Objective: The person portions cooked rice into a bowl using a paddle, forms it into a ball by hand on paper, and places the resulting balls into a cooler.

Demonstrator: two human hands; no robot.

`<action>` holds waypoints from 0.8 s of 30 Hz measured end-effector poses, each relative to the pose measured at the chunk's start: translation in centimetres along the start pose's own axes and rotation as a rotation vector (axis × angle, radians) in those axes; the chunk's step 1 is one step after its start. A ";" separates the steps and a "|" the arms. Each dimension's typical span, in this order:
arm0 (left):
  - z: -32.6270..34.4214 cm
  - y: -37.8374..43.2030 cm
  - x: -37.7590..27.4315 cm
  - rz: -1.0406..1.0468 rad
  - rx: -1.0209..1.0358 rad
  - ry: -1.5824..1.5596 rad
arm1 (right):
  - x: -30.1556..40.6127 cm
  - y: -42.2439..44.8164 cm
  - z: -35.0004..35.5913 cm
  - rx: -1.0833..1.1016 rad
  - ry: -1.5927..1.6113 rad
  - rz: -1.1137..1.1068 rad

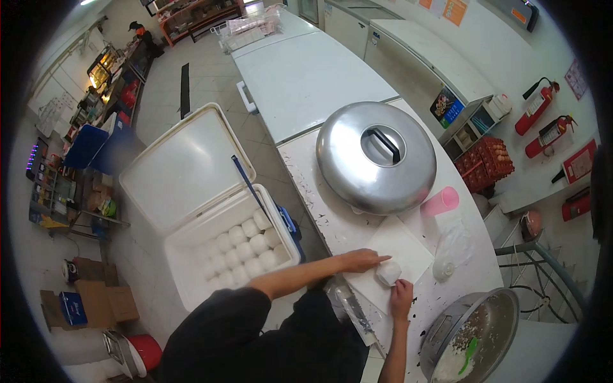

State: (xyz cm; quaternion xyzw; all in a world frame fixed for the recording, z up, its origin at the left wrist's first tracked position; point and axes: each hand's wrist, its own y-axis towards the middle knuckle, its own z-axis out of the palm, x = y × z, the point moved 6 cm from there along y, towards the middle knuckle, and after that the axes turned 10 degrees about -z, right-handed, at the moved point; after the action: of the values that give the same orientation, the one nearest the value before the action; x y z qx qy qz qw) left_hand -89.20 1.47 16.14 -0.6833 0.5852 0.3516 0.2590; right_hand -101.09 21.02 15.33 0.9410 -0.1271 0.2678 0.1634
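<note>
A white wrapped bundle [388, 273] rests on a stack of white paper sheets [407, 244] on the white worktop. My left hand [362, 260] is at the bundle's upper left, its index finger stretched out beside it. At the bundle's lower edge, the fingers of my right hand [402, 293] are bent together and seem to pinch the wrapping. To the left, an open white cool box [178, 273] holds rows of similar white bundles [245, 250]. A large metal pot [433, 330] at the lower right contains white rice [452, 365] and a green spoon [470, 352].
Beyond the paper sits a big domed metal lid [335, 167]. A pink plastic cup [441, 200] and a clear plastic bag [452, 244] lie to its right. The cool box's lid [184, 167] is raised. A person [143, 38] stands far off at the upper left.
</note>
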 end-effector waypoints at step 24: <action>-1.6 -7.9 -3.9 -0.537 -0.235 -0.638 | 9.2 2.9 0.1 0.191 0.554 0.415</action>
State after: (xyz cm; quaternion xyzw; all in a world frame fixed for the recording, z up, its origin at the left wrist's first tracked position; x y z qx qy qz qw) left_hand -81.37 4.04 19.74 -0.6933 0.2333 0.5294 0.4296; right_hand -94.41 16.96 20.93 0.7980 -0.2407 0.5507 0.0452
